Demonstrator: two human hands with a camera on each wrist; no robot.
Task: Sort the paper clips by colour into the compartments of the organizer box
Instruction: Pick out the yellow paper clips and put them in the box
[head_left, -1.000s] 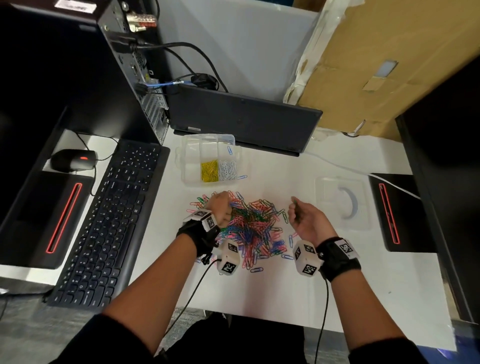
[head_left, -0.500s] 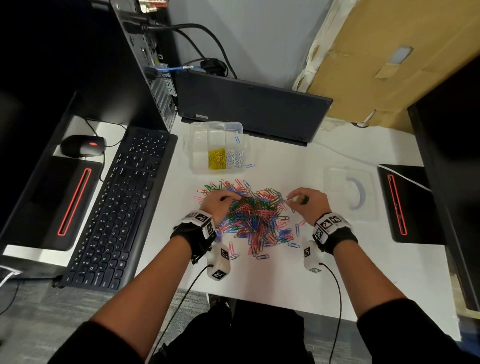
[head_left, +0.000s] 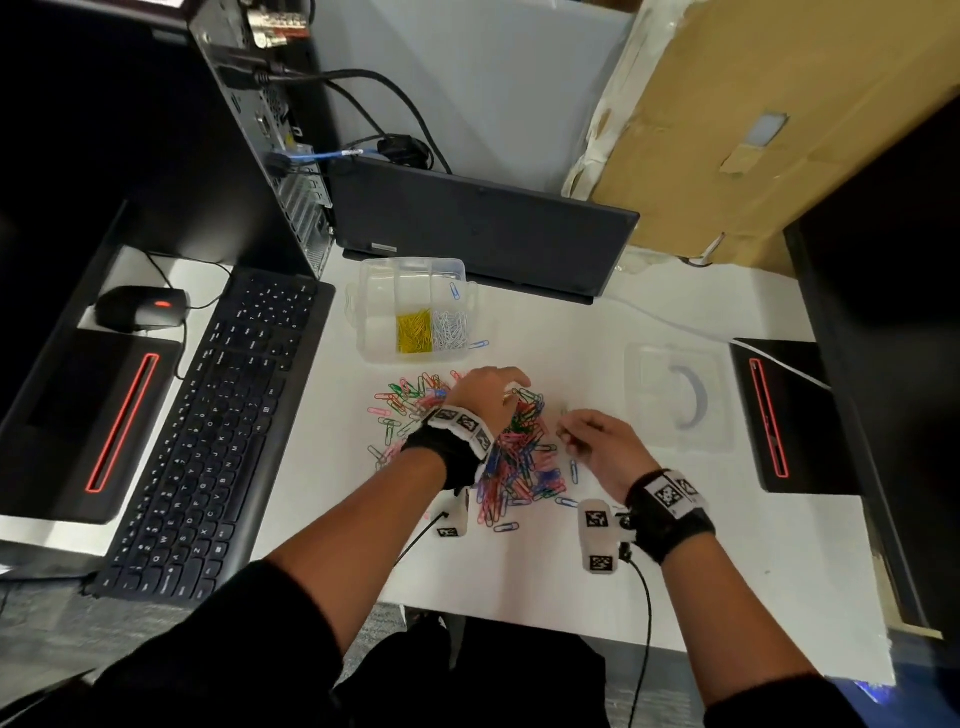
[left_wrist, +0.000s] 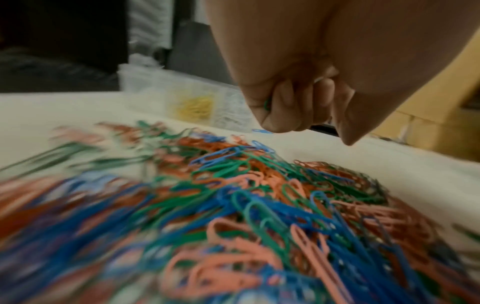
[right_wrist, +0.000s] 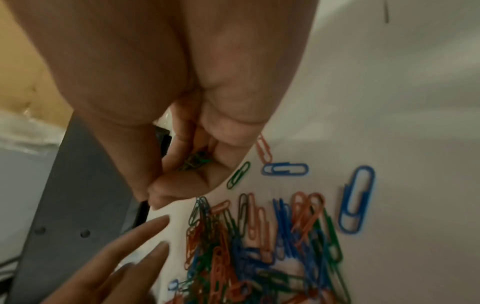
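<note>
While both hands hover over the paper clips (head_left: 514, 452), left hand (head_left: 485, 397) pinches a green clip (left_wrist: 267, 104); right hand (head_left: 597, 441) cups several green ones on the desk (head_left: 675, 545).

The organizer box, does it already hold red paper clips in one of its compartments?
No, the organizer box holds only yellow clips, white clips and one blue clip; the red ones lie in the pile.

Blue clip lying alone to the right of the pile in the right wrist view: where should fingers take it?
Pinch the blue clip across its two long sides at mid-length, coming straight down from above: it lies flat on the table, clear of the pile.
</note>
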